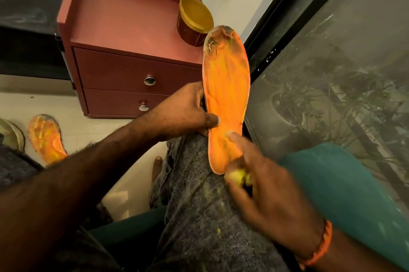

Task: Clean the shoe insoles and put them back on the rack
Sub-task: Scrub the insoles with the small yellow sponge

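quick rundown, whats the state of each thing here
held insole: upright on the knee, toe end worn and dirty
left hand: grips the insole's edge
right hand: blurred, holds a yellow scrap at the heel
second insole: lying flat on the floor
tub: tilted on the cabinet top, lid on
upper drawer: closed
lower drawer: closed

Two orange insoles are here: one insole (225, 94) stands on the person's knee, and a second insole (45, 139) lies on the floor to the left. There is one small red cabinet (124, 28) with two drawers, an upper drawer (115, 70) and a lower drawer (110, 102), each with a single round metal knob, and one round tub (193, 21) sits on top of it. Two hands are at the raised insole, the left hand (183, 110) and the right hand (265, 187), and the right wrist carries one orange band (318, 247).
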